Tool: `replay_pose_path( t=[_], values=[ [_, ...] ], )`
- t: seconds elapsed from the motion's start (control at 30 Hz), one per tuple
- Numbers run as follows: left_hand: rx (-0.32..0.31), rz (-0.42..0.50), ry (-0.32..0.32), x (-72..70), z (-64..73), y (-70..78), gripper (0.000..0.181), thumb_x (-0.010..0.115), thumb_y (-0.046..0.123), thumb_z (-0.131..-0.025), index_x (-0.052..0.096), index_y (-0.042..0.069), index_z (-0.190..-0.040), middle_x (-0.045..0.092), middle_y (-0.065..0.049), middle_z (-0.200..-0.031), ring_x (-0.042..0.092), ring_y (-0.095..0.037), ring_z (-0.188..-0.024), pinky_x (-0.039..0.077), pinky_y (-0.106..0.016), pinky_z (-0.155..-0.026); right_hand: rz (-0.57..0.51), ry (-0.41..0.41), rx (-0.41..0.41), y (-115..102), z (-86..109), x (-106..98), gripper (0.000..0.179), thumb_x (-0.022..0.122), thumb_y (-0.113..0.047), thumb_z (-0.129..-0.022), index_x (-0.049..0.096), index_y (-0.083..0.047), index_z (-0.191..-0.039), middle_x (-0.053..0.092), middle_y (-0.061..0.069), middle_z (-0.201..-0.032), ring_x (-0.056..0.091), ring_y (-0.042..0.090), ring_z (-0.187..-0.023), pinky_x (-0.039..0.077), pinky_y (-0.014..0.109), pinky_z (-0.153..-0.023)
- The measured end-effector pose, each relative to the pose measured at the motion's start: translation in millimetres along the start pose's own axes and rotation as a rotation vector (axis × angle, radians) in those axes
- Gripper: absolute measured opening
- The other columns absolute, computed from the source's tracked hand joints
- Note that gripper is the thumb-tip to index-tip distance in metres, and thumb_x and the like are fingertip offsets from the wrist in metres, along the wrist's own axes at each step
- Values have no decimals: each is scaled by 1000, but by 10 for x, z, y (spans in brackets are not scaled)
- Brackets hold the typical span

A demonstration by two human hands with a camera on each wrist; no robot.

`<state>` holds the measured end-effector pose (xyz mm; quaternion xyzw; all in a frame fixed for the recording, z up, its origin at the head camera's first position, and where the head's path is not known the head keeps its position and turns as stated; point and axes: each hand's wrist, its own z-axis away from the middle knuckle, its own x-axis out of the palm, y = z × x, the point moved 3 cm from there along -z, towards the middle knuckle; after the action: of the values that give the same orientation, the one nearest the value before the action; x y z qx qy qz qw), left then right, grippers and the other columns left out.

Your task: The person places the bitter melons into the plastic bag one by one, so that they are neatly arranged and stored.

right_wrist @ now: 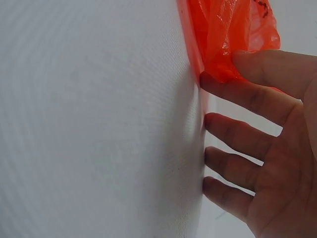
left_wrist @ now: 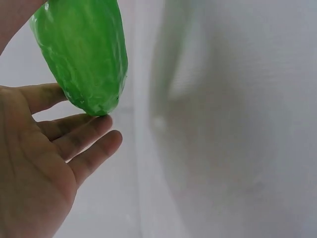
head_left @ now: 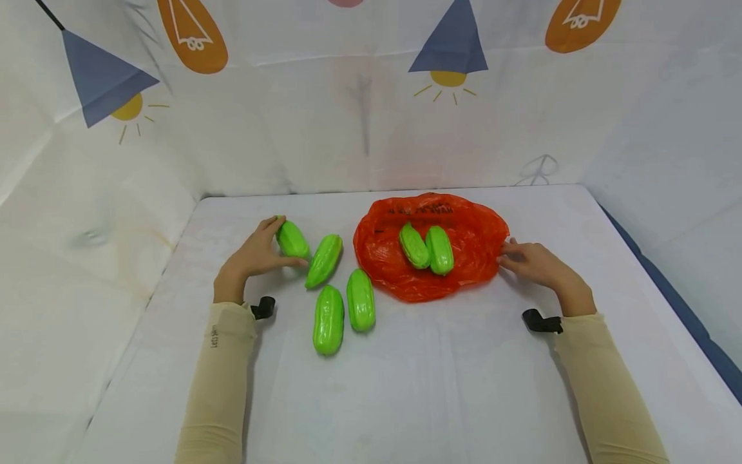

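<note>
My left hand [head_left: 257,251] holds a bright green, ridged gourd [head_left: 292,240] at the left, thumb on its near side and fingers at its far end. In the left wrist view, fingertips touch the tapered tip of that gourd [left_wrist: 84,54]. A red plastic bag [head_left: 382,270] lies spread flat, with two smaller green gourds [head_left: 414,246] on it. At the bag's right edge, my right hand [head_left: 536,263] pinches the film between thumb and index finger. The other fingers [right_wrist: 233,163] of that hand are spread, their tips at the white surface.
Three more green gourds [head_left: 328,320] lie between my left hand and the bag, one close beside the held gourd. They rest on a white-covered table [head_left: 435,386]. A white printed curtain [head_left: 313,116] stands behind it and along both sides.
</note>
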<state>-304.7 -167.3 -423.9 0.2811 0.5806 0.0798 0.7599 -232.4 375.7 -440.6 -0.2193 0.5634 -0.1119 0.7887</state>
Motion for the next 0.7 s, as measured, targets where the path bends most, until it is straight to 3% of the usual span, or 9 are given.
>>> replay_pose_path(
  t=[0.2,0.5,0.7],
  values=[
    [-3,29,15,-79,56,-8,121,79,60,-72,9,11,-159,4,-19,-164,16,-46,-147,24,-66,-114,4,-13,12,-14,-3,-13,58,53,-39,-100,48,1,-142,30,33,-151,28,52,-139,27,68,-109],
    [-17,24,-3,-9,7,-113,122,78,60,-73,9,8,-158,4,-21,-163,14,-45,-148,21,-65,-115,-4,-15,22,2,2,7,57,53,-37,-100,48,1,-142,29,31,-152,28,52,-139,27,68,-109],
    [11,22,24,-1,-15,-52,123,79,61,-71,9,10,-159,3,-19,-164,15,-45,-148,22,-65,-115,13,-8,12,-2,-4,-6,57,54,-38,-100,48,1,-142,30,32,-151,30,53,-138,28,68,-108]
  ],
)
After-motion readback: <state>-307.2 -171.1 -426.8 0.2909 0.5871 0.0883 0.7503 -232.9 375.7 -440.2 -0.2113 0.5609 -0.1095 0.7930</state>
